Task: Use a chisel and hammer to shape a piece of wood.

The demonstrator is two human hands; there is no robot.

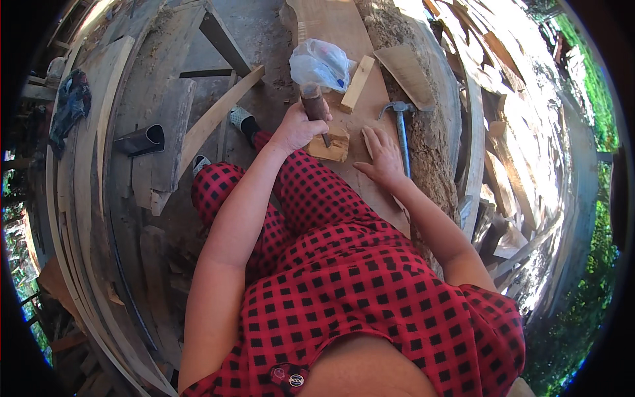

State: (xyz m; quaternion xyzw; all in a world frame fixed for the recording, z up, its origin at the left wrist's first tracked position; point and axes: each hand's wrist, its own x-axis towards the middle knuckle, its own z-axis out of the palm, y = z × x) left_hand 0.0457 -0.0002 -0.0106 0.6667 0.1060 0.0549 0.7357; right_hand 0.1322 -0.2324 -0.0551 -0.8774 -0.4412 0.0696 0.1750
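My left hand [299,126] grips a chisel with a dark wooden handle [313,104]; its blade points down onto a small square wooden block [333,149]. The block lies on a long pale plank [344,40] running away from me. My right hand [382,155] rests flat on the plank just right of the block, fingers spread, holding nothing. A claw hammer [401,126] with a grey handle lies on the plank beside my right hand. I sit in red-and-black checked clothes.
A clear plastic bag [320,63] and a short wooden stick [358,83] lie further up the plank. A dark metal pipe piece [141,140] sits on the dusty boards at left. Stacked planks and scrap wood fill the right side; grass lies beyond.
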